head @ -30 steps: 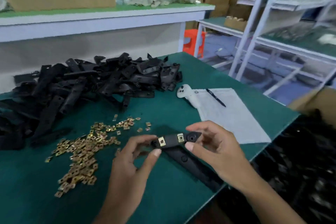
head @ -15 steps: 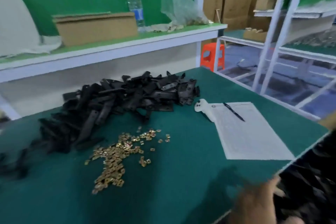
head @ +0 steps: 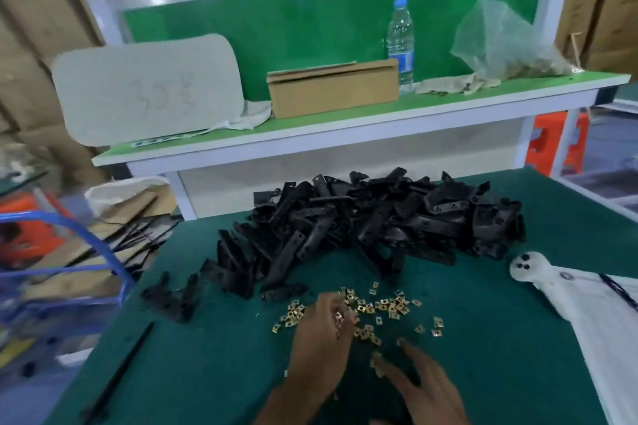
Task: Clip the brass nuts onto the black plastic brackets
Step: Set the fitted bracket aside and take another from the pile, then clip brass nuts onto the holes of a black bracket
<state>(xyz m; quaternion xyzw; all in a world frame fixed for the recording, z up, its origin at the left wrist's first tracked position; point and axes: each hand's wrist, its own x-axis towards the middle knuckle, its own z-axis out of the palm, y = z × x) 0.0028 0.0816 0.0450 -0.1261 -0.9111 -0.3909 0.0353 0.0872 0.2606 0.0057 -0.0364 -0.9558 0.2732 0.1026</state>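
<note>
A big heap of black plastic brackets (head: pixel 379 224) lies at the back of the green table (head: pixel 500 348). In front of it, brass nuts (head: pixel 390 307) are scattered on the mat. My left hand (head: pixel 321 338) is over the left part of the scatter, its fingers curled, and a brass nut (head: pixel 338 316) shows between the fingertips. My right hand (head: pixel 424 386) lies lower right with fingers stretched out, the tips touching nuts (head: pixel 376 360) at the near edge of the scatter. Neither hand holds a bracket.
A white handle-shaped object (head: pixel 524 266) and a sheet of paper (head: pixel 607 324) lie at the right. A thin black strip (head: pixel 117 379) lies at the left front. The shelf behind carries a cardboard box (head: pixel 331 90), a water bottle (head: pixel 400 41) and a plastic bag (head: pixel 500 41). A blue cart (head: pixel 69 269) stands left.
A second ago both hands held a bracket with two nuts on it. That bracket is out of view now, the view has swung left, and both hands are at the brass nuts.
</note>
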